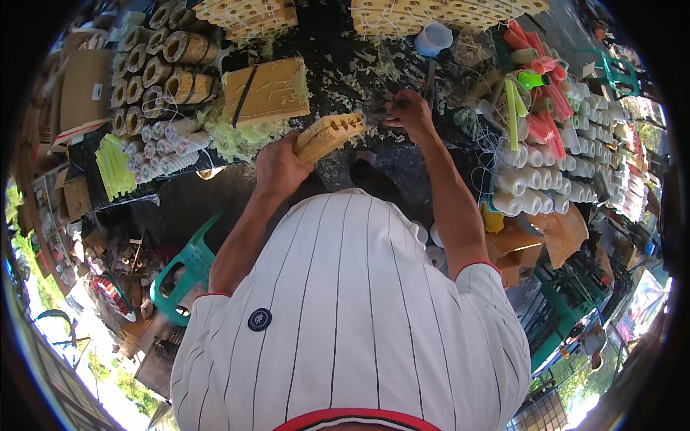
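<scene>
At the far left, a bundle of lime-green sticks (pixel 115 167) lay at the edge of the dark table (pixel 345 72), beside stacked bamboo tube sections (pixel 172 68) laid on their sides with their open ends facing out, seemingly so that each could be picked off the pile. Just below them sat a cluster of white thread spools (pixel 165 147), also on their sides. A flat yellow wooden block (pixel 267 90) rested near the table's middle with pale green shavings (pixel 241 140) heaped against its near edge.

The left hand (pixel 280 169) was wrapped around the near end of a bamboo frame piece (pixel 329 135), its fingers closed on it. The piece was held above the table and pointed toward the right hand, its far end showing a row of small holes; it looked to be held that way so that the end could be reached from the other side.

The right hand (pixel 408 115) was lowered to the table just beyond that far end, fingers curled together as if pinching something small, though what they held could not be made out.

Further right, thin white string (pixel 483 154) trailed across the table toward rows of white spools (pixel 535 190), with red and pink tubes (pixel 539 108) and a green tube (pixel 512 104) piled above them. Torn brown cardboard (pixel 564 233) sat at the lower right.
</scene>
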A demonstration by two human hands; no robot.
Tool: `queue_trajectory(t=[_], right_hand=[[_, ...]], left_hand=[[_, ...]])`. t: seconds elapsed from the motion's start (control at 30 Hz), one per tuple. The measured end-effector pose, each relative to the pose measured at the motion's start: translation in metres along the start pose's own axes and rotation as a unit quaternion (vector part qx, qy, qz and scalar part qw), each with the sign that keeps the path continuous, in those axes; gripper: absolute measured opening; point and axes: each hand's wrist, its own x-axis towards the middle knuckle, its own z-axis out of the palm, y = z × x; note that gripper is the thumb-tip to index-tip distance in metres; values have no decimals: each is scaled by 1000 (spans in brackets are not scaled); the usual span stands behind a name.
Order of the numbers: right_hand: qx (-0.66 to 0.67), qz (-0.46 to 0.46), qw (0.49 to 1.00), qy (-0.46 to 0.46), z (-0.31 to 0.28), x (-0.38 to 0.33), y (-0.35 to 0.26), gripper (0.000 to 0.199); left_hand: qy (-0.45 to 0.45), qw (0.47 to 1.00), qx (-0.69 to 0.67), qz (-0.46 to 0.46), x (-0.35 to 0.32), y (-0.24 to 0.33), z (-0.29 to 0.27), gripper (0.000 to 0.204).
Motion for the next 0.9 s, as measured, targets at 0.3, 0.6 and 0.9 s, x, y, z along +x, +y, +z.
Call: queue_trajectory(t=[0.3,0.6,0.9], right_hand=[[-495,-103,850,146,-12,-14,32,33],[-365,-319,871,74,-23,-16,35,25],[-96,-243,965,7,-18,0,32,22]], left_hand=[[5,999,22,28,19,12,-2,44],[-5,997,39,60,31,27,-4,44],[-30,998,31,54,46,45,-11,55]])
